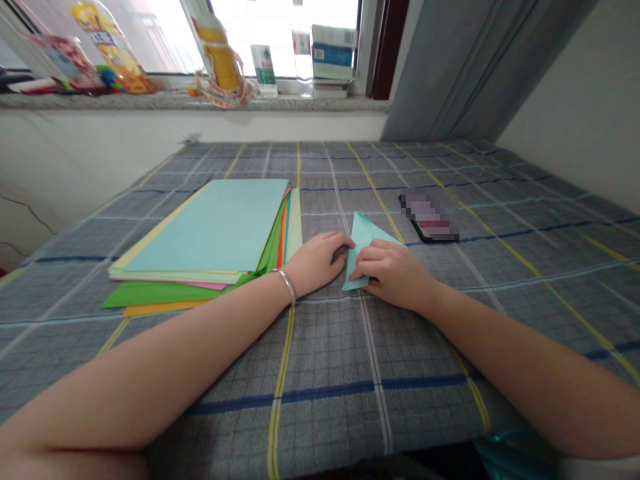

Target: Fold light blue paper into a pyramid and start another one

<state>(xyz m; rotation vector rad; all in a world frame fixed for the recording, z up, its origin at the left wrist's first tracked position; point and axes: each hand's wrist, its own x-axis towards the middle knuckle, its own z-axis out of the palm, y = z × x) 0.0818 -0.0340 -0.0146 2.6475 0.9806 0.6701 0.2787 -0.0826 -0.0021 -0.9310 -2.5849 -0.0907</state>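
Observation:
A light blue sheet of folded paper (pixel 361 230) lies on the cloth in front of me, creased into a pointed, roughly triangular shape. My right hand (pixel 393 270) is closed over its right part, fingers bent and pressed onto the paper, covering much of it. At the paper's left edge is my left hand (pixel 320 260), a silver bangle on its wrist. Its fingertips touch that edge, and a gap shows between thumb and bent fingers. Just left of this hand lies a stack of coloured paper (pixel 210 223) with a light blue sheet on top.
A phone (pixel 431 219) with a blurred screen lies beyond my right hand. Plaid cloth (pixel 330 353) covers the surface. On the windowsill (pixel 165 100) stand a yellow bottle (pixel 223 63), a tube (pixel 264 70), boxes (pixel 333 57) and snack bags (pixel 113 47). A grey curtain (pixel 450 67) hangs at right.

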